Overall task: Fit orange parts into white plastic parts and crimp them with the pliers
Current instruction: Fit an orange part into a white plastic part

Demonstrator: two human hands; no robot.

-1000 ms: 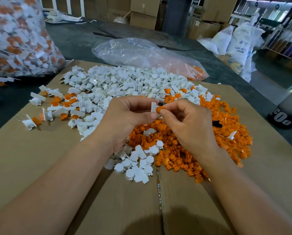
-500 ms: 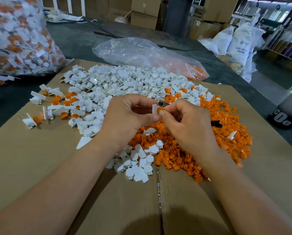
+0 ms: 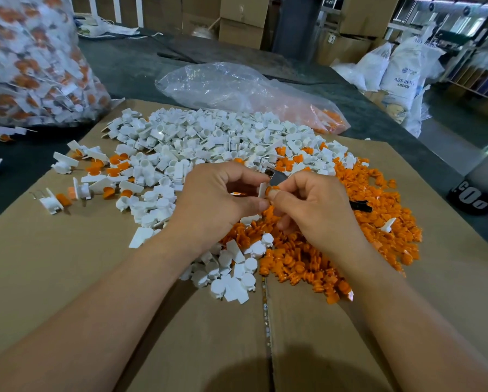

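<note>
My left hand (image 3: pixel 217 202) pinches a small white plastic part (image 3: pixel 262 189) between thumb and fingers. My right hand (image 3: pixel 313 210) presses an orange part (image 3: pixel 273 189) against it with thumb and forefinger. The same hand also carries the pliers: their metal jaws (image 3: pixel 276 176) stick out above the fingers and a black handle tip (image 3: pixel 360 206) shows behind the hand. Under and beyond my hands lie a heap of white parts (image 3: pixel 208 142) and a heap of orange parts (image 3: pixel 378 222) on the cardboard (image 3: pixel 53 264).
Several fitted white-and-orange pieces (image 3: pixel 101 176) lie at the left of the cardboard. A large bag of such pieces (image 3: pixel 30 66) stands at the far left. A clear plastic bag (image 3: pixel 237 91) with some orange parts lies behind the heaps. A black container (image 3: pixel 475 193) is at the right.
Both hands have stayed together over the heaps and drifted slightly toward me. The orange part remains pressed at the white part's end.
</note>
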